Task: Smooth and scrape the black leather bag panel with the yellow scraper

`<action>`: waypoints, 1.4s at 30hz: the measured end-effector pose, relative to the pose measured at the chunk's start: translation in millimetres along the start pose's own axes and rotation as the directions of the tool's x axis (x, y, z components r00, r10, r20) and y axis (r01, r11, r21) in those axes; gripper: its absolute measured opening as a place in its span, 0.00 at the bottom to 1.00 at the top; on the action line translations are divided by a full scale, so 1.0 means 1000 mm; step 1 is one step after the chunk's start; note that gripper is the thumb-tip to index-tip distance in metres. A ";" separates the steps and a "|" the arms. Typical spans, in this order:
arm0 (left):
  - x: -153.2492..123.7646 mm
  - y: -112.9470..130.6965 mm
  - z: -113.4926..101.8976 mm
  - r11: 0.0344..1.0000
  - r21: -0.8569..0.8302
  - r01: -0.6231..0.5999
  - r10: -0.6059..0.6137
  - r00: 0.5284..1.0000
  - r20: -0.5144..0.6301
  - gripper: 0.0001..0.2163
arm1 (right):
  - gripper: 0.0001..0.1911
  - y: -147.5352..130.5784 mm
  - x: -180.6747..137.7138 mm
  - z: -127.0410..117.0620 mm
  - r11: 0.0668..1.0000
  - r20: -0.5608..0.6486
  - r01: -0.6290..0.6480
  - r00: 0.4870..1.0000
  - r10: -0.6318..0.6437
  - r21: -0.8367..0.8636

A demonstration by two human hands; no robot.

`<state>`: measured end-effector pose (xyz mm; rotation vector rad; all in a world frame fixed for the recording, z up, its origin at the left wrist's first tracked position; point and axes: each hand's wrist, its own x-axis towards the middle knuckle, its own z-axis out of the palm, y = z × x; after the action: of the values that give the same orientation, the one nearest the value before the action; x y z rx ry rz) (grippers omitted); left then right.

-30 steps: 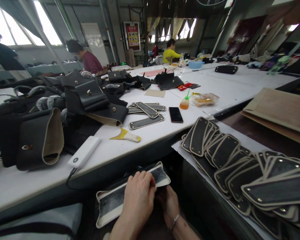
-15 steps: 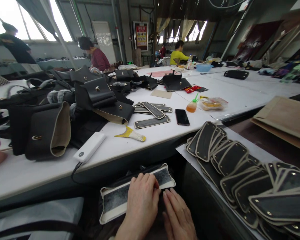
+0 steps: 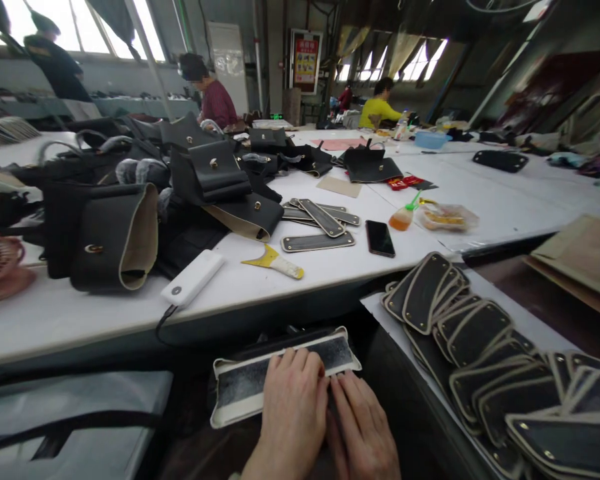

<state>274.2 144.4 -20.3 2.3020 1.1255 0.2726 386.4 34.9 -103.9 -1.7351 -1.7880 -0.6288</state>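
While both lie flat, left hand and right hand press spread fingers on the cream-edged dark panel below the table edge, gripping nothing | right: many like panels fanned out, seemingly finished; this one looks mid-pressing | beyond: scraper, loose strips on white table, part-made bags.

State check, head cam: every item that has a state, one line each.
Left hand: open, flat, palm down on the leather panel.
Right hand: open, flat, fingertips at that panel's near edge.
Leather panel: lying flat, partly covered.
Power bank: cable plugged in.
Phone: face up, screen dark.
Glue bottle: green cap on.
Panel stack: fanned, overlapping.
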 end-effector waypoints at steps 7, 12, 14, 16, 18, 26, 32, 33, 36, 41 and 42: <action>-0.030 -0.014 0.009 0.997 -0.024 0.069 -0.072 0.980 -0.187 0.09 | 0.30 -0.009 -0.010 0.011 0.996 -0.008 0.037 0.999 -0.036 0.080; -0.039 -0.019 0.014 0.994 -0.064 0.089 -0.103 0.952 -0.288 0.09 | 0.29 -0.023 -0.005 0.013 0.986 -0.020 0.000 1.000 0.003 0.168; -0.041 -0.020 0.014 0.993 -0.071 0.091 -0.109 0.945 -0.310 0.09 | 0.30 -0.029 -0.004 0.013 0.978 -0.015 -0.033 0.999 0.037 0.204; -0.041 -0.020 0.013 0.993 -0.073 0.093 -0.112 0.939 -0.324 0.09 | 0.30 -0.031 -0.004 0.015 0.974 -0.009 -0.017 1.000 0.019 0.226; -0.041 -0.021 0.014 0.993 -0.066 0.093 -0.110 0.935 -0.338 0.08 | 0.30 -0.031 -0.005 0.017 0.971 -0.015 0.041 0.999 -0.039 0.235; -0.054 -0.033 0.007 0.993 -0.106 0.056 -0.101 0.866 -0.490 0.07 | 0.29 -0.046 0.000 0.023 0.951 -0.030 0.022 0.999 -0.013 0.308; -0.094 -0.074 0.024 0.914 -0.397 -0.083 -0.249 0.657 -0.711 0.08 | 0.29 -0.054 -0.001 0.031 0.961 -0.081 0.050 0.996 -0.029 0.272; -0.100 -0.083 0.032 0.811 -0.583 -0.051 -0.440 0.603 -0.665 0.07 | 0.29 -0.055 -0.002 0.033 0.963 -0.086 0.045 0.996 -0.023 0.267; -0.104 -0.107 0.058 0.124 -0.992 -0.036 -0.918 0.376 -0.128 0.07 | 0.28 -0.058 -0.002 0.037 0.969 -0.110 0.045 0.994 -0.018 0.243; -0.079 -0.126 0.092 -0.548 -0.836 0.002 -0.760 0.415 0.500 0.15 | 0.28 -0.067 0.001 0.040 0.968 -0.116 0.017 0.993 0.012 0.250; -0.071 -0.126 0.096 -0.586 -0.810 0.028 -0.717 0.446 0.535 0.17 | 0.27 -0.068 0.003 0.040 0.969 -0.117 0.023 0.993 0.006 0.246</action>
<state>185.3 113.0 -166.3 -0.2101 1.2402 0.9331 316.0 60.4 -127.4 -1.4930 -1.7133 -0.4775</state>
